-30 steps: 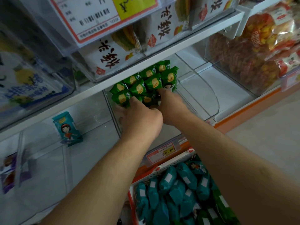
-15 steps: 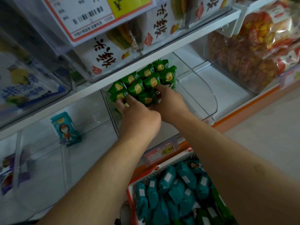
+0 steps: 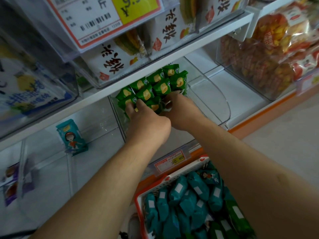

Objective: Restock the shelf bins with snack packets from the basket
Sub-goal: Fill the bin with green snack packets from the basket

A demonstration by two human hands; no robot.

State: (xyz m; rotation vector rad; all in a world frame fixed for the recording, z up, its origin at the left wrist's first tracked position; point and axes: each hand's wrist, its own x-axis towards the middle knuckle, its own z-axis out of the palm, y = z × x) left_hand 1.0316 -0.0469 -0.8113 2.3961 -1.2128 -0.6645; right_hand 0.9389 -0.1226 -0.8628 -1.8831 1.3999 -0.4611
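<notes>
Both hands reach into a clear plastic shelf bin (image 3: 222, 107) on the lower shelf, where a cluster of small glossy green snack packets (image 3: 151, 88) stands packed in rows. Each green packet is a crimped, pillow-shaped foil wrapper printed with a pale yellow picture of the snack and small white lettering; they lean upright against one another, filling the left rear part of the bin. The left hand (image 3: 146, 123) has its fingers curled over the front packets at the left of the cluster, gripping them. The right hand (image 3: 181, 111) lies just beside it, touching the packets at the cluster's lower right; its fingers are curled in among them, though whether they pinch one packet or simply press on the group cannot be told.

Below the forearms sits a white perforated plastic basket with a red rim (image 3: 165, 185), heaped with teal pillow-shaped snack packets (image 3: 188, 197), each bearing a small white label, with a few green ones at its right edge. In the neighbouring clear bin to the left a single teal packet with a cartoon girl (image 3: 71, 137) stands upright. A yellow and red price tag (image 3: 172, 162) is fixed to the shelf's orange front edge, just above the basket
</notes>
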